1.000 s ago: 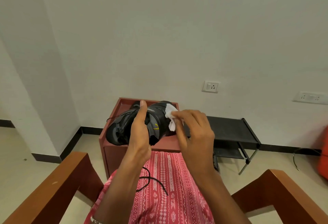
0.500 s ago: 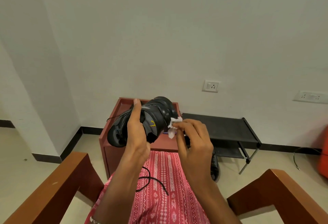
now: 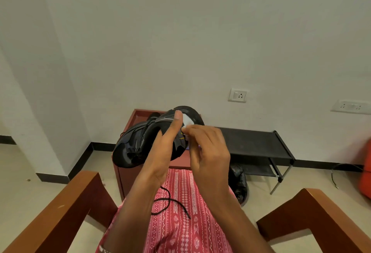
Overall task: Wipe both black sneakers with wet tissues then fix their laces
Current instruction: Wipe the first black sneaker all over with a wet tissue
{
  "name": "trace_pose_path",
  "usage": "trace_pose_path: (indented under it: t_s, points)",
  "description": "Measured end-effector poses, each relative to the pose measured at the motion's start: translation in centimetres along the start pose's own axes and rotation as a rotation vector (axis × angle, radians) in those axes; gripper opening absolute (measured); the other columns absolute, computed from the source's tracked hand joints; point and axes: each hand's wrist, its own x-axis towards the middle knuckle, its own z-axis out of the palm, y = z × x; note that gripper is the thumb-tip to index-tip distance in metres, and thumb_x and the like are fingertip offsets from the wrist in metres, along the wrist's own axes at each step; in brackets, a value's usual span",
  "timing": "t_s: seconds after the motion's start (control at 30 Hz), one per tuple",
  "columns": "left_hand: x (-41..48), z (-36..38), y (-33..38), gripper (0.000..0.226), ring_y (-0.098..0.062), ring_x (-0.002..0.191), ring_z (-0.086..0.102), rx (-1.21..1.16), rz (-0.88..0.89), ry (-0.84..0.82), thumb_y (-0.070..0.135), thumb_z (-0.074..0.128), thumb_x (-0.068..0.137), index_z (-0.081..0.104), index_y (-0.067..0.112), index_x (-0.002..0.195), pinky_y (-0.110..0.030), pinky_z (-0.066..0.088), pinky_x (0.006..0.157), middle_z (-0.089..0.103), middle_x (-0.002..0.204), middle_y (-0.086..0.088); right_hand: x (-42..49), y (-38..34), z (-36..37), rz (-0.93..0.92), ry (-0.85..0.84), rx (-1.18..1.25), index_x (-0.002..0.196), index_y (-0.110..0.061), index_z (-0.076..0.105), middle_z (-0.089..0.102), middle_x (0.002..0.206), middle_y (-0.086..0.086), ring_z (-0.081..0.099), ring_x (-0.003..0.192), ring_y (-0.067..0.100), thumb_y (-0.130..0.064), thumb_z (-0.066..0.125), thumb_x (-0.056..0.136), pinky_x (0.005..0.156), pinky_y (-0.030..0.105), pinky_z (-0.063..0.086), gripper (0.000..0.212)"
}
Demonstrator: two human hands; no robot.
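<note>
My left hand grips a black sneaker held up in front of me, thumb on top near the heel. Its toe points down to the left and its heel is up at the right. With my right hand I pinch a white wet tissue and press it against the sneaker's heel. A loose black lace hangs from the sneaker and lies on my pink patterned lap. The second black sneaker lies on the floor to the right, partly hidden behind my right arm.
A low brown wooden table stands right behind the held sneaker. A black metal shoe rack stands by the wall at right. Wooden chair arms frame my lap on both sides. An orange object sits at the far right edge.
The sneaker's heel has tipped up higher. My right hand with the tissue has moved left and up along the heel, closer to my left thumb.
</note>
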Motion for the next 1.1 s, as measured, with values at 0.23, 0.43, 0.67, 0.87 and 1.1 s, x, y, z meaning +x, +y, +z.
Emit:
trace_pose_path:
  t_s: [0.23,0.43,0.67,0.87,1.1]
  points:
    - [1.1,-0.8,-0.8,0.100,-0.020,0.130,0.053,0.095,-0.084,0.086,0.097,0.048,0.061,0.062,0.025,0.129,-0.051,0.035,0.113,0.061,0.135,0.000,-1.5,0.1,0.2,0.088,0.020,0.052,0.117,-0.011,0.069,0.070,0.105,-0.003,0.062,0.100,0.008,-0.003,0.065,0.091,0.086,0.025,0.053,0.027]
    - [0.6,-0.5,-0.5,0.076,-0.020,0.138,0.045,-0.021,-0.063,-0.027,0.088,0.056,0.069,0.066,0.037,0.124,-0.049,0.028,0.118,0.055,0.144,0.002,2.5,-0.8,0.0,0.008,0.024,0.005,0.109,-0.011,0.074,0.072,0.105,-0.001,0.062,0.102,0.015,-0.002,0.070,0.090,0.088,0.026,0.051,0.021]
    - [0.4,-0.5,0.0,0.082,-0.018,0.124,0.058,0.057,-0.068,-0.050,0.089,0.055,0.066,0.072,0.020,0.107,-0.049,0.036,0.114,0.067,0.125,-0.001,-1.4,-0.6,-0.6,0.035,0.119,0.007,0.109,-0.008,0.073,0.071,0.103,-0.002,0.060,0.099,0.014,-0.004,0.070,0.091,0.083,0.025,0.051,0.019]
    - [0.8,-0.3,-0.6,0.083,-0.024,0.124,0.060,-0.168,-0.084,-0.068,0.080,0.049,0.076,0.065,0.016,0.126,-0.047,0.033,0.115,0.067,0.129,-0.008,-1.0,-0.6,-0.4,0.048,0.103,-0.003,0.107,-0.006,0.074,0.072,0.103,0.001,0.062,0.100,0.015,0.001,0.071,0.088,0.088,0.023,0.051,0.020]
    - [0.5,-0.6,-0.2,0.072,-0.024,0.130,0.054,-0.139,-0.101,-0.186,0.068,0.072,0.072,0.067,0.020,0.125,-0.048,0.031,0.116,0.063,0.134,-0.007,3.3,-1.1,-0.2,0.099,0.063,-0.041,0.107,-0.011,0.074,0.067,0.102,0.001,0.061,0.095,0.016,-0.004,0.064,0.092,0.083,0.016,0.046,0.019]
